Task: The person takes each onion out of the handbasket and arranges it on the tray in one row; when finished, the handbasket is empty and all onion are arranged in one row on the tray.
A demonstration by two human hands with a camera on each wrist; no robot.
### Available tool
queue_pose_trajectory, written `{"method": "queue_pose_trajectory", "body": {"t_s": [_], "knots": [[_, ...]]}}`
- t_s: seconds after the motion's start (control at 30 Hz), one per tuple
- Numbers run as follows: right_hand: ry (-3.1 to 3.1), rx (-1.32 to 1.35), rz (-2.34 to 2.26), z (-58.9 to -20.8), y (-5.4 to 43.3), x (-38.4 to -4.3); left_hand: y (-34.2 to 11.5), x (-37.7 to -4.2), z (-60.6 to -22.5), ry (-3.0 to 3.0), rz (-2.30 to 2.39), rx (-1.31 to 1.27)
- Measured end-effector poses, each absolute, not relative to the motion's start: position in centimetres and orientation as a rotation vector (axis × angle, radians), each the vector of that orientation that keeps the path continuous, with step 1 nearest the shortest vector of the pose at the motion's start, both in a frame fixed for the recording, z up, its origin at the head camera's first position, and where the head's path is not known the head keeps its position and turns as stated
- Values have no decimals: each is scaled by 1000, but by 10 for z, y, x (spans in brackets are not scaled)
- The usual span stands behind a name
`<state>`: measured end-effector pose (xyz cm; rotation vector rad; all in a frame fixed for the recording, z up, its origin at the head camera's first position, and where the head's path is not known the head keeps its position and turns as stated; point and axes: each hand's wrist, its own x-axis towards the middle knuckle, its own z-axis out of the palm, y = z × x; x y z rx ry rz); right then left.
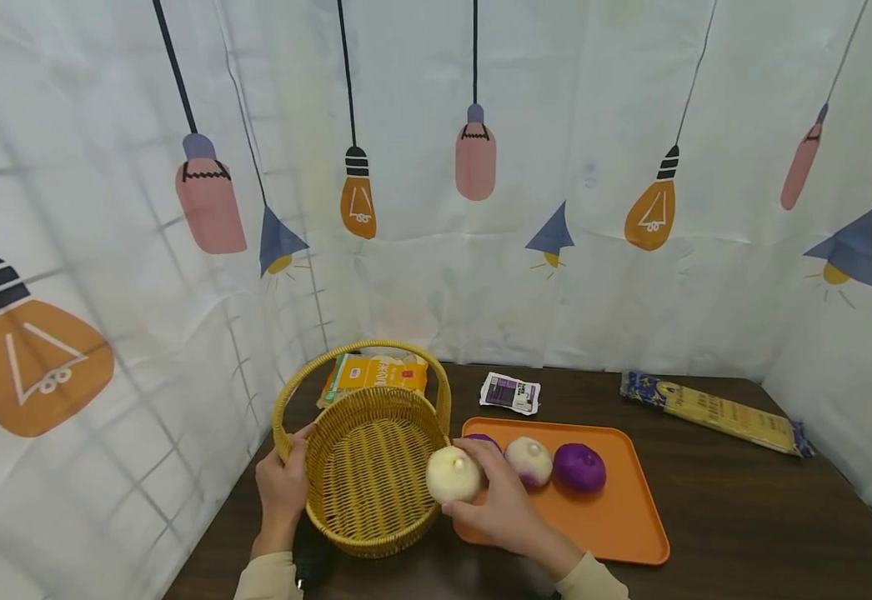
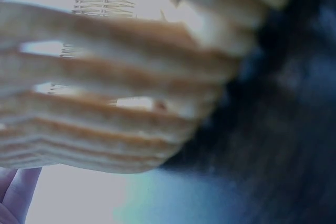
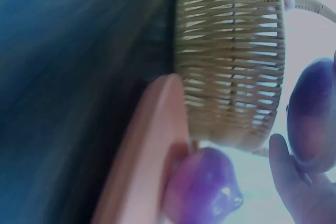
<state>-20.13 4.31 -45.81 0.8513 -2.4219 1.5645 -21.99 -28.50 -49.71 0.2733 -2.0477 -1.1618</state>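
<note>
My left hand (image 1: 283, 483) grips the left side of a yellow wicker basket (image 1: 376, 546) with an arched handle (image 1: 364, 344). Inside, the basket's woven bottom shows bare. My right hand (image 1: 503, 508) holds a round, pale-topped turnip (image 1: 453, 475) between thumb and fingers, at the basket's right rim. From below, in the right wrist view, this turnip (image 3: 312, 114) looks purple. Blurred basket strands (image 2: 105, 87) fill much of the left wrist view. On an orange tray (image 1: 616, 533) lie a white-and-purple turnip (image 1: 528, 461), a purple one (image 1: 580, 467) and another purple one, partly hidden by my right hand.
Behind the basket lies a yellow-orange packet (image 1: 383, 372). A small white-and-purple sachet (image 1: 509, 393) sits behind the tray. At the back right is a long yellow-and-blue package (image 1: 717, 412). A printed white curtain (image 1: 421, 275) encloses the dark table (image 1: 744, 517).
</note>
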Motion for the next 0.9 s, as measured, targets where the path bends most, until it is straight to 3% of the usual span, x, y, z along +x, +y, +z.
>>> {"method": "queue_pose_trajectory", "body": {"t_s": [0.5,0.9], "knots": [[-2401,748,1538,-485,89,-188,-284,-219,-501,-2035,-1167,255],[-2371,475,1550,-479,135,-197,-284,-219,-497,-2038,-1151,270]]}}
